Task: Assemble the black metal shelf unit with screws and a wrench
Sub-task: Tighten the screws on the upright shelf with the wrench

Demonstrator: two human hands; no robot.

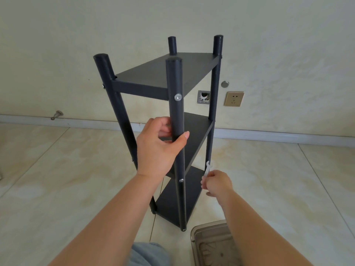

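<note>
The black metal shelf unit (153,73) stands upright on the tiled floor, with three shelves between four round posts. Silver screw heads show on the near post, one (178,97) below the top shelf and one (181,180) lower down. My left hand (161,144) wraps around the near post at mid height. My right hand (216,183) is lower and to the right, pinching a small silver wrench (207,168) whose open jaw points up against the right rear post. Whether the jaw sits on a screw is hidden.
A metal tray (207,244) lies on the floor at the bottom right, close to the shelf's foot. A cream wall is just behind the unit, with a power socket (234,98), an open wall box (204,96) and a doorstop (56,114). My denim-clad knee (149,254) is at the bottom edge.
</note>
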